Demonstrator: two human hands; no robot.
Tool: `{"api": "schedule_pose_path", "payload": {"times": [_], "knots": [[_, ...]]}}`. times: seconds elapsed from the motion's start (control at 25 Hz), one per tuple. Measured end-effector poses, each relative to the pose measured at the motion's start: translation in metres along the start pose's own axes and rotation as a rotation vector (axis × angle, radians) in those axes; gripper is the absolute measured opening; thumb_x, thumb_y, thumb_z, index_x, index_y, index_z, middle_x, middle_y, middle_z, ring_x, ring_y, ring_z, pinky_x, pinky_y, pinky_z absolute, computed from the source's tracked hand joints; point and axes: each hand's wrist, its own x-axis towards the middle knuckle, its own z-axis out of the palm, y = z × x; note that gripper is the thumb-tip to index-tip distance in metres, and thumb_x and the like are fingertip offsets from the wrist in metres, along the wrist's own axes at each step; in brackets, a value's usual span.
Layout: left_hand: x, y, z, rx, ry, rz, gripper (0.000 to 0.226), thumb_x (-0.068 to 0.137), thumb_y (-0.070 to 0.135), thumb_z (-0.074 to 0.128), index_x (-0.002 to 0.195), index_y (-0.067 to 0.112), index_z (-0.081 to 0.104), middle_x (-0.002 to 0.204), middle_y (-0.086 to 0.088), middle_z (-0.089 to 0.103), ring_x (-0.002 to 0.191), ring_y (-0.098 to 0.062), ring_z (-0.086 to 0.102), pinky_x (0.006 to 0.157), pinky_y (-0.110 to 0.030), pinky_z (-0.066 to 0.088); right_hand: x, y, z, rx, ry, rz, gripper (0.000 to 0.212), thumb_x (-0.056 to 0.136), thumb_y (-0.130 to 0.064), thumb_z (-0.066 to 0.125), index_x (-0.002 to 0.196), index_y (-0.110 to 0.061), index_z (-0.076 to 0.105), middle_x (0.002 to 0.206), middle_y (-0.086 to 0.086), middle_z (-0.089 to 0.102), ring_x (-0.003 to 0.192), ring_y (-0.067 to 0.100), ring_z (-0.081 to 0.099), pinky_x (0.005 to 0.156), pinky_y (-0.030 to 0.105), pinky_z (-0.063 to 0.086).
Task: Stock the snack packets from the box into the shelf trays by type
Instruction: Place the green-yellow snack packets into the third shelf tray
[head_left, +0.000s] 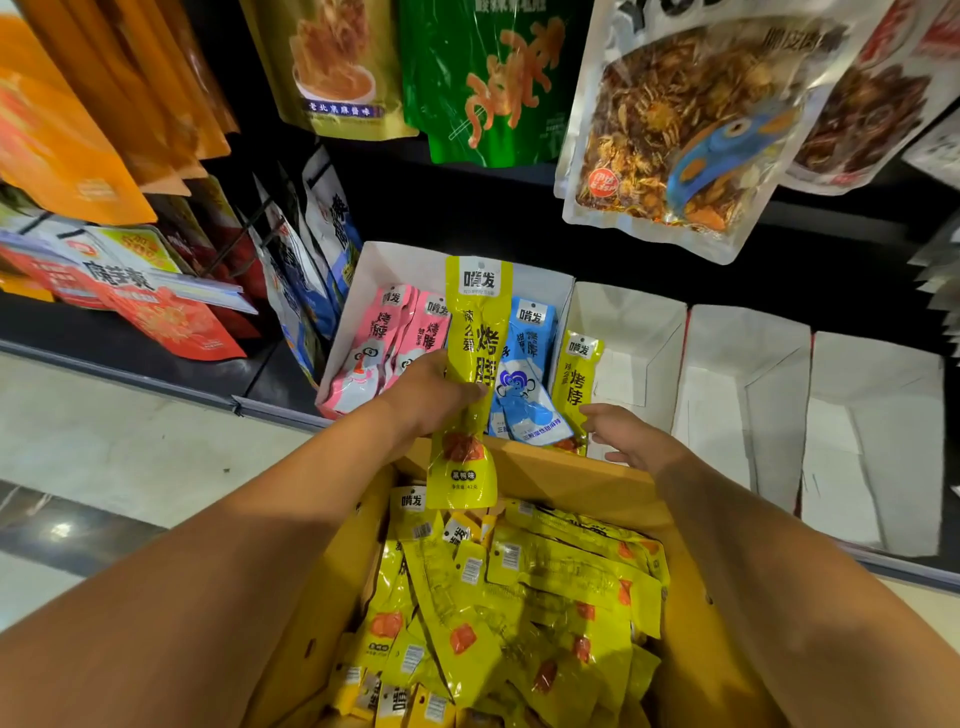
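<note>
Packets (519, 597) are filling the box (571, 480) at lower centre. Your left hand (431, 395) is gripping one yellow packet (478, 332) upright at frame centre, over the tray (395, 260) holding pink packets (363, 353) and blue packets (530, 364). Your right hand (628, 436) is lying open, fingertips just beside a second yellow packet (576, 379) right of centre.

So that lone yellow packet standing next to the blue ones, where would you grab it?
Probably by its flat top strip, pinched front and back, coming from the right. The yellow packet stands upright with its top free, the blue packets crowd its left side, and the right hand is open beside its lower end. The left hand grips a second packet.
</note>
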Motion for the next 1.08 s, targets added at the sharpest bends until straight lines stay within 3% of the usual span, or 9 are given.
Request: {"api": "schedule_pose_path", "payload": {"times": [0.28, 0.4, 0.6, 0.72, 0.8, 0.88, 1.08], "knots": [[0.005, 0.0, -0.001, -0.015, -0.004, 0.002, 0.029, 0.102, 0.02, 0.063, 0.131, 0.018, 0.06, 0.119, -0.001, 0.069, 0.09, -0.007, 0.064, 0.06, -0.018, 0.044, -0.012, -0.016, -0.005, -0.15, 0.081, -0.071, 0.043, 0.102, -0.019, 0.051, 0.145, -0.021, 0.049, 0.152, 0.008, 0.042, 0.134, 0.03, 0.044, 0.1, 0.04, 0.045], [0.003, 0.003, 0.0, -0.067, -0.003, -0.005, 0.03, 0.101, 0.019, 0.064, 0.13, 0.017, 0.062, 0.118, 0.0, 0.071, 0.087, -0.007, 0.066, 0.056, -0.017, 0.048, -0.024, -0.035, -0.019, -0.294, 0.139, -0.164, 0.045, 0.099, -0.021, 0.058, 0.143, -0.015, 0.052, 0.151, 0.011, 0.045, 0.134, 0.03, 0.047, 0.104, 0.036, 0.042], [-0.005, 0.015, 0.003, -0.167, -0.018, -0.017, 0.031, 0.103, 0.015, 0.06, 0.133, 0.012, 0.062, 0.119, -0.011, 0.072, 0.083, -0.018, 0.069, 0.058, -0.023, 0.057, -0.073, -0.079, -0.045, -0.473, 0.201, -0.356, 0.054, 0.093, -0.025, 0.067, 0.145, -0.023, 0.05, 0.149, 0.007, 0.049, 0.132, 0.024, 0.05, 0.103, 0.032, 0.042], [-0.013, 0.022, 0.004, -0.222, -0.058, -0.046, 0.042, 0.102, 0.036, 0.06, 0.14, 0.017, 0.056, 0.128, -0.007, 0.069, 0.108, -0.025, 0.068, 0.093, -0.044, 0.058, -0.114, -0.098, -0.042, -0.571, 0.237, -0.51, 0.059, 0.094, -0.034, 0.066, 0.148, -0.029, 0.044, 0.15, 0.004, 0.048, 0.126, 0.025, 0.054, 0.097, 0.029, 0.041], [-0.022, 0.028, 0.005, -0.293, -0.089, -0.078, 0.042, 0.103, 0.052, 0.05, 0.13, 0.021, 0.059, 0.124, -0.006, 0.07, 0.114, -0.029, 0.065, 0.105, -0.053, 0.05, -0.143, -0.103, -0.029, -0.527, 0.224, -0.614, 0.063, 0.093, -0.042, 0.066, 0.15, -0.034, 0.04, 0.149, 0.003, 0.047, 0.117, 0.023, 0.059, 0.09, 0.028, 0.044], [-0.027, 0.033, 0.007, -0.391, -0.127, -0.095, 0.045, 0.104, 0.059, 0.04, 0.118, 0.024, 0.064, 0.113, -0.005, 0.074, 0.109, -0.03, 0.068, 0.103, -0.052, 0.051, -0.169, -0.098, -0.009, -0.427, 0.193, -0.675, 0.072, 0.087, -0.055, 0.067, 0.15, -0.043, 0.035, 0.146, -0.002, 0.047, 0.11, 0.017, 0.061, 0.089, 0.03, 0.048], [-0.034, 0.033, 0.018, -0.49, -0.232, -0.073, 0.062, 0.101, 0.069, 0.033, 0.13, 0.025, 0.066, 0.115, -0.006, 0.076, 0.104, -0.029, 0.072, 0.088, -0.045, 0.057, -0.188, -0.082, 0.037, -0.32, 0.238, -0.636, 0.096, 0.06, -0.081, 0.069, 0.144, -0.057, 0.027, 0.132, -0.02, 0.054, 0.106, 0.011, 0.064, 0.085, 0.043, 0.058]]}}
